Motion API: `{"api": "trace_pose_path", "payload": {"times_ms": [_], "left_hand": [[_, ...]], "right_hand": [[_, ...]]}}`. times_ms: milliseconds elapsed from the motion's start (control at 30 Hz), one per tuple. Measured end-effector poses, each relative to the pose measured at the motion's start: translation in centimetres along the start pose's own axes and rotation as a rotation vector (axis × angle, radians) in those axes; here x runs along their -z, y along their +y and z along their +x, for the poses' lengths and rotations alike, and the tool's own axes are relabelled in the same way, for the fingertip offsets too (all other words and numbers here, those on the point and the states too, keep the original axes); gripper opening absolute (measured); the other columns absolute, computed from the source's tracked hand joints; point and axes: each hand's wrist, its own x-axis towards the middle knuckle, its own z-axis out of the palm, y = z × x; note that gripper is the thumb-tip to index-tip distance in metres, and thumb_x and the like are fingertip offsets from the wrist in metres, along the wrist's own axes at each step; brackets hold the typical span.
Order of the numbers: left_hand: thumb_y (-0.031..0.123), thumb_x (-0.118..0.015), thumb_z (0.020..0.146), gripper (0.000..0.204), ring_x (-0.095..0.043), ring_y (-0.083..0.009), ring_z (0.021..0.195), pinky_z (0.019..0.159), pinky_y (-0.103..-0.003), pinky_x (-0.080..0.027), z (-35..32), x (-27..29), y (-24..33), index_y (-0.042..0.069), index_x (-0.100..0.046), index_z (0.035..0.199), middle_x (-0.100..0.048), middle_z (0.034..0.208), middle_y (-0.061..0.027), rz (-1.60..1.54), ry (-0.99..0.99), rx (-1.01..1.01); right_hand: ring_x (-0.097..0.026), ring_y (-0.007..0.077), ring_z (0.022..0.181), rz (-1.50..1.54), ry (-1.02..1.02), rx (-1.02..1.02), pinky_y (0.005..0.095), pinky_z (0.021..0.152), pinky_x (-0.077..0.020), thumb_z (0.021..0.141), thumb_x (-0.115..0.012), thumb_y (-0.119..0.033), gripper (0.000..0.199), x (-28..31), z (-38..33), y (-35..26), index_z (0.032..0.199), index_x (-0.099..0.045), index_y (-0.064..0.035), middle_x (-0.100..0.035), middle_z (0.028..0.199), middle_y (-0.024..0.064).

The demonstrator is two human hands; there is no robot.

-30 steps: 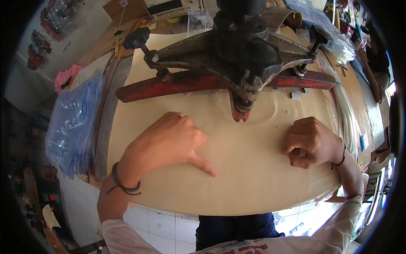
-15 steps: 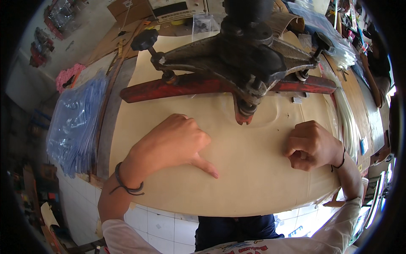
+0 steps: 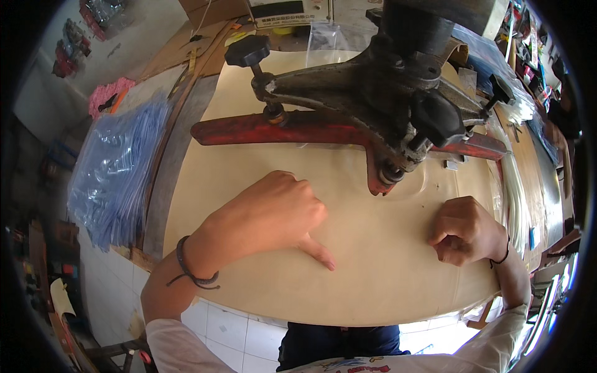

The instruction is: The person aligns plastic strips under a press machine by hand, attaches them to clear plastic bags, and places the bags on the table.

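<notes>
My left hand (image 3: 273, 214) rests on the beige worktop (image 3: 367, 286), fingers curled and the thumb stretched out flat on the surface. My right hand (image 3: 466, 230) is a closed fist on the same worktop, to the right. Neither hand holds anything that I can see. Just beyond both hands stands a dark metal press machine (image 3: 398, 93) with a red crossbar (image 3: 280, 129); its red foot (image 3: 379, 180) comes down onto the worktop between my hands. A thin clear sheet edge shows under the bar.
A pile of blue-tinted clear plastic bags (image 3: 115, 174) lies left of the worktop. A bundle of white strips (image 3: 513, 180) runs along the right edge. A black knob (image 3: 247, 51) tops the machine's left arm. White tiled floor (image 3: 230, 329) shows below the worktop's edge.
Both hands have stayed almost still on the worktop. The view has shifted slightly, so the machine sits a little more to the right and nearer.
</notes>
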Motion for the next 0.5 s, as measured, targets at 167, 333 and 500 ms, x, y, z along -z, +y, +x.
{"api": "trace_pose_path", "payload": {"times_ms": [167, 333, 500], "left_hand": [[0.076, -0.073, 0.069, 0.076, -0.06, -0.0358, 0.054, 0.069, -0.041, -0.052, 0.21, 0.05, -0.09, 0.005, -0.052, 0.055, -0.055, 0.051, -0.0116, 0.011, 0.042, -0.034], [0.075, -0.07, 0.072, 0.08, -0.064, -0.0339, 0.057, 0.062, -0.041, -0.054, 0.04, 0.19, 0.05, -0.003, -0.059, 0.056, -0.056, 0.053, -0.015, 0.01, 0.068, -0.058], [0.078, -0.072, 0.07, 0.076, -0.061, -0.0356, 0.054, 0.069, -0.041, -0.053, 0.1, -0.22, 0.03, 0.005, -0.054, 0.056, -0.056, 0.052, -0.0114, 0.0, 0.05, -0.017]], "right_hand": [[-0.063, 0.0232, 0.06, 0.033, -0.004, -0.004, 0.0381, 0.055, -0.0482, 0.069, -0.078, -0.007, 0.016, 0.35, 0.01, 0.15, 0.079, -0.067, -0.0116, -0.061, 0.063, -0.0007], [-0.064, 0.0228, 0.06, 0.016, -0.029, 0.009, 0.0373, 0.055, -0.0486, 0.071, -0.077, -0.007, 0.015, 0.43, -0.01, 0.34, 0.08, -0.067, -0.0108, -0.062, 0.063, -0.0009], [-0.064, 0.0221, 0.06, 0.053, -0.003, 0.021, 0.0365, 0.055, -0.0489, 0.073, -0.077, -0.007, 0.013, 0.13, -0.14, 0.2, 0.081, -0.067, -0.0108, -0.062, 0.063, -0.0011]]}}
